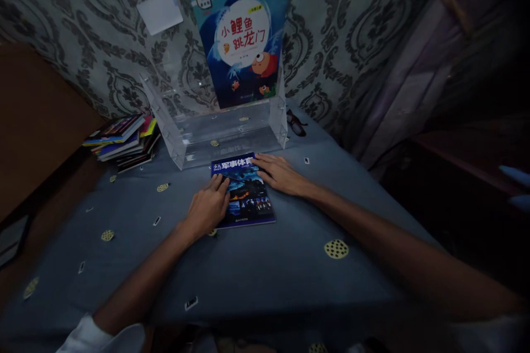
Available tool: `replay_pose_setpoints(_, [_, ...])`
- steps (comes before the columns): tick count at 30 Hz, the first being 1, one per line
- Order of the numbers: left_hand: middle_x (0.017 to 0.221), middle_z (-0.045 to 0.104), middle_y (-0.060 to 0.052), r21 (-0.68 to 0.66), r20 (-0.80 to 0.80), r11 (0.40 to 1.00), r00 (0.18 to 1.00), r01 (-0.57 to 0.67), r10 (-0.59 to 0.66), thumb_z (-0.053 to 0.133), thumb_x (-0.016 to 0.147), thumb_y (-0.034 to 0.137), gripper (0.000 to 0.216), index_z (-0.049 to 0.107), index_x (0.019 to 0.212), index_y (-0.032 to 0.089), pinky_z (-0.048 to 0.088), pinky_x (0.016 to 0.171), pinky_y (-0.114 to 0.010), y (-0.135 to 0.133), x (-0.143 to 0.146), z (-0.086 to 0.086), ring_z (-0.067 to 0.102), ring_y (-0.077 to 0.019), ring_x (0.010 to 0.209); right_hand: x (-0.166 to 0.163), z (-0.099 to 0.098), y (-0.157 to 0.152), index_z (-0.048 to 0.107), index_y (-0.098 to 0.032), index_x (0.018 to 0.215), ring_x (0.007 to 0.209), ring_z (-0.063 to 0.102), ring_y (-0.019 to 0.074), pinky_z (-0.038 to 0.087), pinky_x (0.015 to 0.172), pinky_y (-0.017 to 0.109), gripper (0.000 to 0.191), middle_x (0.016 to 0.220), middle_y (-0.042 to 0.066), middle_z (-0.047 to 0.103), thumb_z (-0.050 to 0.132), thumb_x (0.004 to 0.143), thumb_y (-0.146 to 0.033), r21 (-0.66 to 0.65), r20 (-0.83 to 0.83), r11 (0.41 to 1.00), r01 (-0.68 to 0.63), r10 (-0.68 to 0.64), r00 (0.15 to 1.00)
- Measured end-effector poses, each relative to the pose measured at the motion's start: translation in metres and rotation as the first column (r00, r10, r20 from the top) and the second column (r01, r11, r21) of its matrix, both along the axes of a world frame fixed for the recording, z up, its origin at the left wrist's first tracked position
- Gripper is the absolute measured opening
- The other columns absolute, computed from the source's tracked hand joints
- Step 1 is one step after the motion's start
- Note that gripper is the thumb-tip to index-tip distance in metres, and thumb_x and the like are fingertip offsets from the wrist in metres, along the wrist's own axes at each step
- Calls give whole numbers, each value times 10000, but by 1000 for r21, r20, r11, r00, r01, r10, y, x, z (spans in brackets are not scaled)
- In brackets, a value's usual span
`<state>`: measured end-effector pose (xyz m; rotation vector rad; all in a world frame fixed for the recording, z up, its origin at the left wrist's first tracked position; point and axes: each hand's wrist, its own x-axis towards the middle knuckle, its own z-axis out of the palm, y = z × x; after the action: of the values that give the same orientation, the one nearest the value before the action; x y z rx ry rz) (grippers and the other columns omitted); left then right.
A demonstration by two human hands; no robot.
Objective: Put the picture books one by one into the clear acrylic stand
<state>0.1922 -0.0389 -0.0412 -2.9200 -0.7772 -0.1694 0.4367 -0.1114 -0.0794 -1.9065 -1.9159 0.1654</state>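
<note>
A thin book with a dark blue picture cover (248, 190) lies flat on the cloth-covered table. My left hand (209, 204) rests along its left edge, fingertips on the cover. At the top right corner lies my right hand (281, 172), its fingers stretched over the cover and the thumb apart. Both hands are open and press lightly on the book without grasping it. Just behind the book stands a clear acrylic rack (232, 127). In it leans an upright blue picture book (244, 38) with a fish on its cover, and part of another book shows above that one.
A loose pile of books (124, 140) sits at the back left. Dark-framed glasses (296, 123) lie right of the rack. The blue-grey tablecloth (298, 265) has a fruit print. Patterned wallpaper (116, 11) rises behind, with a brown panel (37, 121) at left and a curtain (397, 83) at right.
</note>
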Motion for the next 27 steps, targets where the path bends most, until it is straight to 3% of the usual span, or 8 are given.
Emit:
replay_pose_setpoints(4, [1461,563,-165,42,48,999,998,32,-34,466,997,215,385,549,1366,144,547,1035,-432,4,1,-6,544,-309,1356,0,0,3,494,-152,1482,1455,395,318,343,1163,550,511,1568,168,441,365,1030,-353,-8,26,1000,16,-15,1000])
replay_pose_setpoints(8, [1432,588,-166,57,122,996,990,67,-73,456,991,223,379,566,1346,151,541,1041,-460,8,-1,-13,560,-317,1339,-1,-1,1,533,-186,1451,1414,430,329,377,1124,570,479,1545,158,464,379,1030,-358,61,20,998,18,-19,1000])
replay_pose_setpoints(13, [1438,578,-183,-7,225,993,968,115,-111,436,991,235,401,583,1345,115,486,1102,-510,16,-4,-23,529,-327,1367,-2,0,-3,706,-178,1230,1165,587,283,471,1019,485,347,1224,132,666,469,985,-242,204,-19,977,-58,64,998])
replay_pose_setpoints(16, [1466,557,-169,-44,257,984,953,175,-158,418,986,214,428,558,1379,117,426,1157,-522,21,-2,-26,505,-296,1394,-3,2,-6,732,-175,1171,1036,620,259,492,965,457,327,1063,114,703,475,968,-190,241,-79,967,-79,100,992])
replay_pose_setpoints(20, [1505,525,-136,-99,237,963,946,252,-223,402,986,204,455,525,1421,152,378,1185,-531,27,10,-25,462,-258,1430,-2,2,-7,728,-210,1171,990,626,240,494,940,438,337,1010,87,712,474,956,-161,254,-124,965,-69,103,987])
replay_pose_setpoints(27, [1579,430,-105,-190,98,919,938,346,-333,378,1010,186,484,460,1487,188,282,1218,-551,24,35,-13,330,-247,1506,2,-4,-4,727,-158,1159,1005,619,265,477,947,454,315,1058,119,706,490,957,-208,268,-70,957,-115,138,988])
